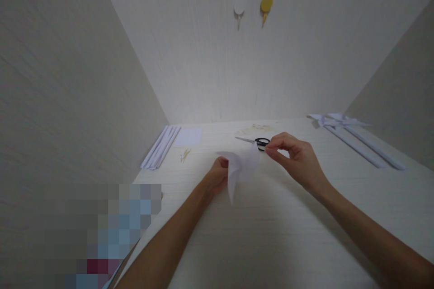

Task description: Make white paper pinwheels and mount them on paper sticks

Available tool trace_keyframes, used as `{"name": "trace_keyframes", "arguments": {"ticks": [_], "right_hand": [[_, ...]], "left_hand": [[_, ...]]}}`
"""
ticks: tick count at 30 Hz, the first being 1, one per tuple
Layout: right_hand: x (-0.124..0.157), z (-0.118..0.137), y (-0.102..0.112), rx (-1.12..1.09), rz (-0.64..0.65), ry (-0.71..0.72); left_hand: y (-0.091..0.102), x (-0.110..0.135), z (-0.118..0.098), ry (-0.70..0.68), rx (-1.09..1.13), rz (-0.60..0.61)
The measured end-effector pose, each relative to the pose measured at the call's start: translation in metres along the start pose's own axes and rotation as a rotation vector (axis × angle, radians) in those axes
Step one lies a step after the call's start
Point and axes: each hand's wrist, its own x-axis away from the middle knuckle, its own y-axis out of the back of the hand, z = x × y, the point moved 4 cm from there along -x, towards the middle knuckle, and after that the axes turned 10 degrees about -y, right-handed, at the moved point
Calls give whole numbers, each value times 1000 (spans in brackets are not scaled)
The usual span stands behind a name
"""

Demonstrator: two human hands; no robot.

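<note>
On the surface, by its far left corner: paper sticks along the left edge. Just right of these, near the far edge, a paper sheet; before it, small slender pieces. Near the far edge's middle, scissors. At the far right corner, pinwheels, sticks toward the right edge. On the wall behind, high above the far edge, two hooks side by side.

Two hands, a left hand and a right hand, are counted, with one curled paper sheet, one flat paper square, one pair of scissors, two wall hooks and two paper pinwheels; the rolled paper tubes cannot be counted exactly.
</note>
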Motion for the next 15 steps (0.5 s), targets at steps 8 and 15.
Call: {"name": "trace_keyframes", "arguments": {"ticks": [8,15], "right_hand": [[0,0,-2,3,12,0],[19,23,-22,177,113,103]], "left_hand": [[3,-6,3,-46,62,67],[-6,4,-7,-44,65,82]]}}
